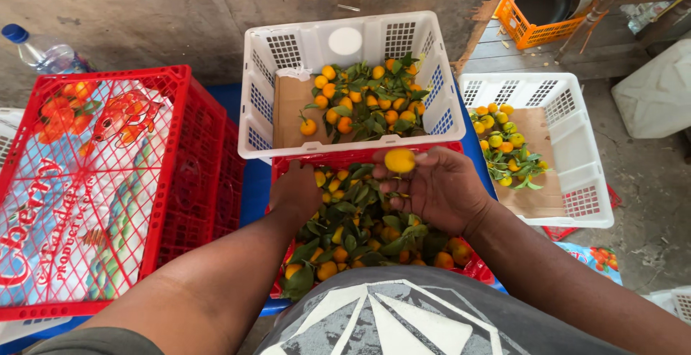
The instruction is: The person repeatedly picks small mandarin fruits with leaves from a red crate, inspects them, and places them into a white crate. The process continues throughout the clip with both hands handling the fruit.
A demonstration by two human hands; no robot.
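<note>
Seen from your head camera: your right hand (439, 189) is raised palm-up over the red crate (471, 265) in front of you, fingertips clamped on a single yellow-orange fruit (399, 160), lifted clear of the pile so its skin can be seen. Your left hand (295, 193) is down among the leafy fruit in that same crate, knuckles up; whether its fingers are closed on anything cannot be told, since they are buried in leaves.

Just beyond the red crate sits a white basket (345, 38) lined with cardboard, holding orange fruit with leaves attached, gathered toward its right half. To your right a second white basket (576, 146), also lined, holds smaller, greener fruit, apparently kept apart by colour.

On your left a larger red crate (180, 153) is lined with printed plastic. A plastic bottle (43, 54) lies behind it on the concrete floor. Far right, an orange basket (525, 31) carries a dark pan.
</note>
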